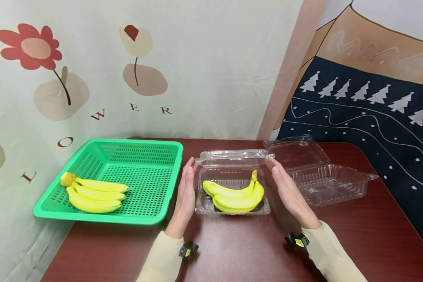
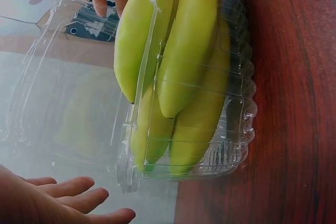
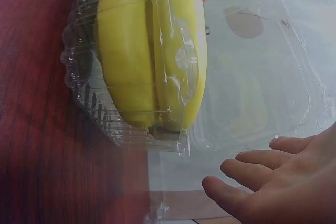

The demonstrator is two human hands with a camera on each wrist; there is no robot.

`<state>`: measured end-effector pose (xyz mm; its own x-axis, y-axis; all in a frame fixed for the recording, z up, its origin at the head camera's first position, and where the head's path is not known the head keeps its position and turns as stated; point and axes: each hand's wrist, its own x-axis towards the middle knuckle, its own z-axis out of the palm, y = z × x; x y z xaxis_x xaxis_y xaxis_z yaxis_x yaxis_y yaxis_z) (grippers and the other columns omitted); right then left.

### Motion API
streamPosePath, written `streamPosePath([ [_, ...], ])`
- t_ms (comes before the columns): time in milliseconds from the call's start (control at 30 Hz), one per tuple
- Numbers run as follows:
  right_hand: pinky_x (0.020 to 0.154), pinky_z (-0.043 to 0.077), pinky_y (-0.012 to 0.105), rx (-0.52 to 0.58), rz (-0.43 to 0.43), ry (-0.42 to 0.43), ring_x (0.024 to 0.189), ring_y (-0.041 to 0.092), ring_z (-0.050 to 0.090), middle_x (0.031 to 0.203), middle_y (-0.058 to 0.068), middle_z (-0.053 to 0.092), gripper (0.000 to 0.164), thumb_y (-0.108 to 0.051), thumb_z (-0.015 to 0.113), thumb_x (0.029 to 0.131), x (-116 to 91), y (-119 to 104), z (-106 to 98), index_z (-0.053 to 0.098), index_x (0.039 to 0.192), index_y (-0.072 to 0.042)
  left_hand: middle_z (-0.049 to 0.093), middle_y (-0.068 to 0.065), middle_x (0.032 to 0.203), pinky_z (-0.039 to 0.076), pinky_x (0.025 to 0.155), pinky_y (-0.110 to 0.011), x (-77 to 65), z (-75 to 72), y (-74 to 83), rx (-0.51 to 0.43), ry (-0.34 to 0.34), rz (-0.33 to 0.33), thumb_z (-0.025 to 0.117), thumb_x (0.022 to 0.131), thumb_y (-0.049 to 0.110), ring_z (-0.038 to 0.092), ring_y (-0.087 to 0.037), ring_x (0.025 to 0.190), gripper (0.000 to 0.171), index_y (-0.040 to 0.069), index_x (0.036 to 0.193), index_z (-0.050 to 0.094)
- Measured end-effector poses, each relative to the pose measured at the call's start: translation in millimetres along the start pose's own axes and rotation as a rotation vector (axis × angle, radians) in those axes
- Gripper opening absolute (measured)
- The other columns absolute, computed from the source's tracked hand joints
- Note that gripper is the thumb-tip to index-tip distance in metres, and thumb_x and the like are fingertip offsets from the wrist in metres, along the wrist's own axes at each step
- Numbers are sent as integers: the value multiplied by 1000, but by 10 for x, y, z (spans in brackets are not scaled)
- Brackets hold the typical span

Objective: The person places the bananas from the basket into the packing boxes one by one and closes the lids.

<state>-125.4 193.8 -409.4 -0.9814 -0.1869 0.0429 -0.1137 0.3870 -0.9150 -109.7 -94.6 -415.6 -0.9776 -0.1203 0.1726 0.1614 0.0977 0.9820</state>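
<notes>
A clear plastic clamshell box (image 1: 202, 210) stands on the table with a bunch of yellow bananas (image 1: 237, 199) inside. Its hinged lid (image 1: 232, 155) is raised at the back. On the left side of the box is my left hand (image 1: 186, 192), fingers extended toward the lid's left corner. My right hand (image 1: 290, 192) mirrors it on the right, fingertips by the lid's other corner. Both wrist views show the fingers spread beside the see-through lid, pinching nothing. Whether the fingertips touch the lid, I cannot tell. The bananas reach up to the box rim in the left wrist view (image 2: 189, 51).
A green plastic basket (image 1: 151, 220) sits to the left, with another bunch of bananas (image 1: 95, 196) in it. Behind my right hand stands a second clear box (image 1: 338, 184) with its lid up. A printed curtain (image 1: 211, 78) hangs along the dark red table's (image 1: 232, 250) back edge.
</notes>
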Motion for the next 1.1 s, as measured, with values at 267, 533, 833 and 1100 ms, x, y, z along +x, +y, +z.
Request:
streamPosePath([
  [267,120,21,65,-68,-16,-13,153,41,28,166,20,30,72,-54,23,110,-86,10,-15,25,164,-6,42,-16,161,24,124,-49,-63,-26,15,47,-26,-2,27,110,48,35,-29,151,66,6,161,34],
  [533,121,20,64,-106,-37,-32,153,39,27,167,17,30,69,-50,24,111,-144,68,-10,27,163,-5,40,-11,163,25,123,-51,-119,-59,13,92,-64,-11,32,110,46,35,-28,151,63,7,160,37],
  [833,120,23,63,-149,-55,-64,152,36,31,169,9,29,62,-44,31,113,-232,117,-29,28,164,-9,37,-7,165,22,124,-53,-192,-104,-82,141,-117,-33,36,111,42,34,-29,152,60,9,161,36],
  [1100,120,20,65,-128,-79,-123,155,34,23,171,10,22,61,-38,36,113,-309,179,-27,23,165,-10,29,-5,169,19,125,-51,-235,-129,-118,189,-167,-20,38,111,42,25,-26,155,63,4,162,32],
])
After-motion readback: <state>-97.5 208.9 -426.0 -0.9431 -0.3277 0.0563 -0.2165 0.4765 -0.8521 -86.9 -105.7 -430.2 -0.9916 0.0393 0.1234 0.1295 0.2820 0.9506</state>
